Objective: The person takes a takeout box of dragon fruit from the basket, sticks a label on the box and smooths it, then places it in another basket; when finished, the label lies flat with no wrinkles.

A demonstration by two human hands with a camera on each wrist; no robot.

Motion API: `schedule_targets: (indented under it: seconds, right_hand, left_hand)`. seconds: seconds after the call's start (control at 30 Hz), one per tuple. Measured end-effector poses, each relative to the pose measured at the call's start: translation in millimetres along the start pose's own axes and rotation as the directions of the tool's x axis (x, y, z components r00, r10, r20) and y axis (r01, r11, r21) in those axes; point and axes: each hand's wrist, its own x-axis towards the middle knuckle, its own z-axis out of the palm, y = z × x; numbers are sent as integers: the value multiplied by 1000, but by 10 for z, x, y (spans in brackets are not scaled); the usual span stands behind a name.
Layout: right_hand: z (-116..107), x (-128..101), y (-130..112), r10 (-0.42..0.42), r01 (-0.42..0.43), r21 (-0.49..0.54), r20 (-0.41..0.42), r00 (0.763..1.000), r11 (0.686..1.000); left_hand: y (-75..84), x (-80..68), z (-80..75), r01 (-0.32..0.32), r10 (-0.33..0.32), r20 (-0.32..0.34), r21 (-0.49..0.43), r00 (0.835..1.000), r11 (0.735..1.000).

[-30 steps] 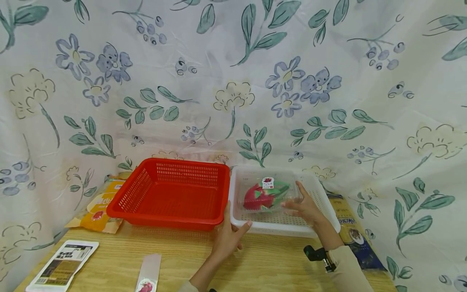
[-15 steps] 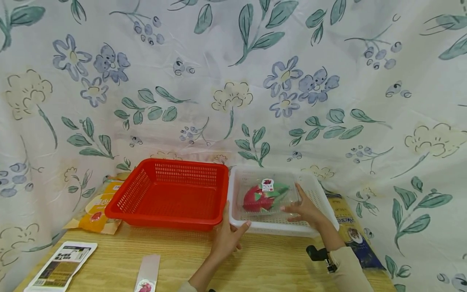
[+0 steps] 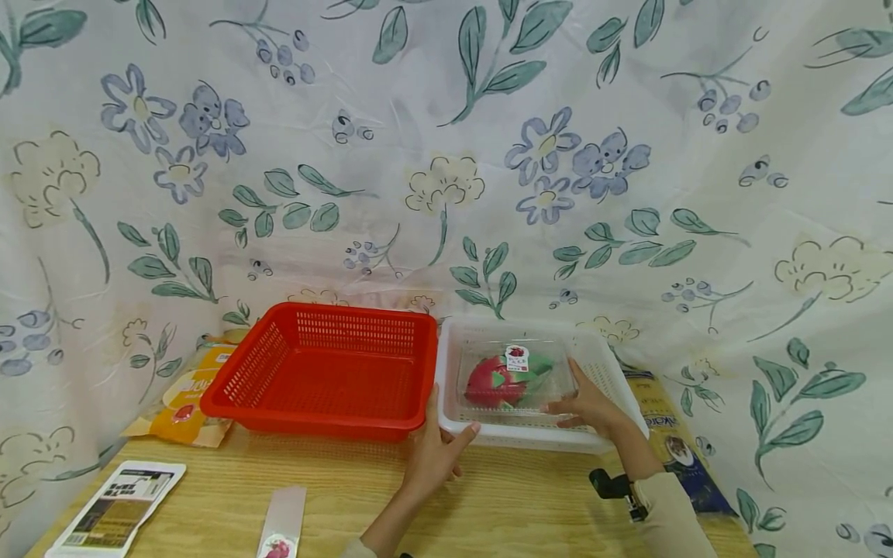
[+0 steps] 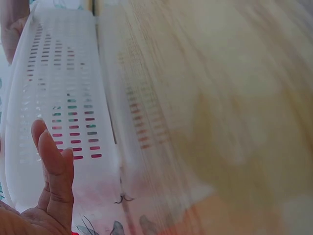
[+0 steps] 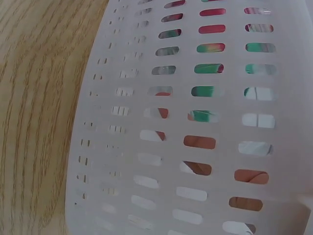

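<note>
Steadying the white basket [image 3: 628, 403] by its near-left corner, the left hand [image 3: 434, 457] lies flat-fingered on the rim. The right hand [image 3: 588, 404] grips the clear dragon-fruit box [image 3: 515, 376] inside it; I'd lower the box level onto the basket floor before letting go.

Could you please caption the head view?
Right hand sets a boxed dragon fruit in the white basket.

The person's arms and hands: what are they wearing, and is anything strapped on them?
Both hands, the left hand and the right hand, are bare, with no gloves. The right forearm wears a long beige sleeve. At that wrist sits a small black camera device. A sliver of pale sleeve shows on the left arm.
</note>
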Motion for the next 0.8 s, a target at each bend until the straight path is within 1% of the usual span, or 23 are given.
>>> schedule_targets:
  seconds: [0.1, 0.33, 0.8]
  right_hand:
    - [1, -8, -5, 10, -10, -11, 7, 1000, 1000]
    - [3, -1, 0, 48, -48, -30, -10, 999, 998]
    - [6, 13, 42, 60, -60, -48, 3, 998, 997]
  left_hand:
    - [-4, -2, 3, 1, -1, -1, -2, 1000, 1000]
    - [0, -4, 4, -5, 5, -4, -3, 1000, 1000]
    - [10, -11, -6, 2, -1, 8, -27, 1000, 1000]
